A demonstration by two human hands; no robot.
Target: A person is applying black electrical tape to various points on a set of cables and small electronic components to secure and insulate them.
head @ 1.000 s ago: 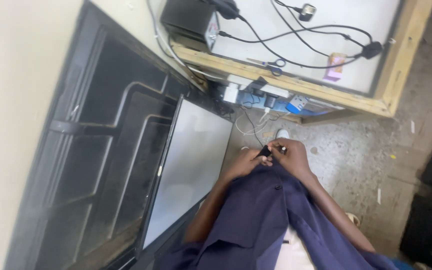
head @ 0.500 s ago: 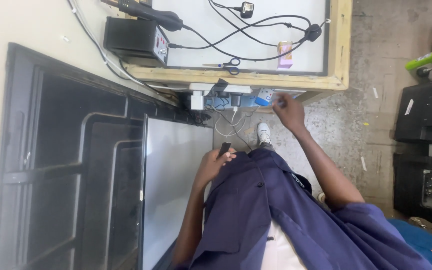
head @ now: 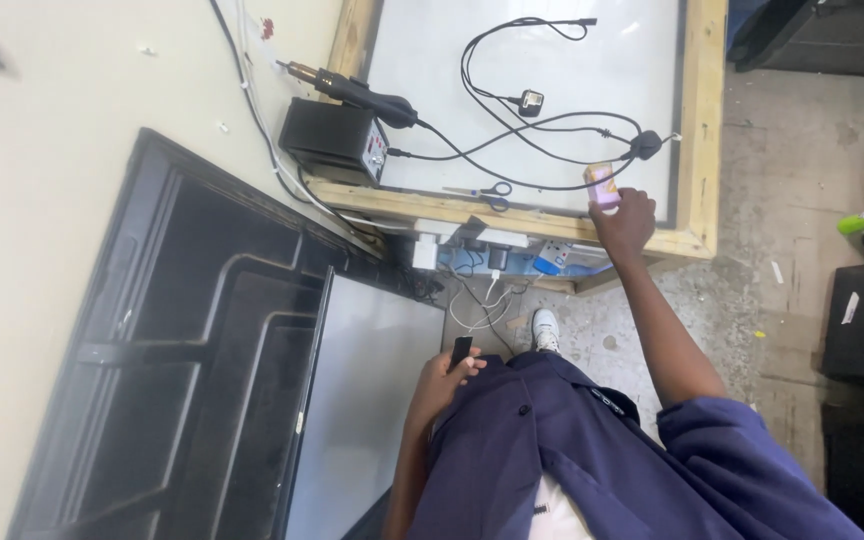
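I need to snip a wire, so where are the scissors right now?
In the head view, the scissors lie on the white tabletop near its wooden front edge, between the black box and the right hand.

This is looking like an electronics repair workshop. A soldering station (head: 337,135) with its handpiece is sitting on a rough wooden-framed counter (head: 697,130), cables (head: 512,110) are trailing across it, and a bare screen panel (head: 362,400) and a black television back shell (head: 182,340) are lying beside it on a speckled concrete floor (head: 782,230).

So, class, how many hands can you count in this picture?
2: the left hand holds a small black object by the lap; the right hand touches a small pink box on the table.
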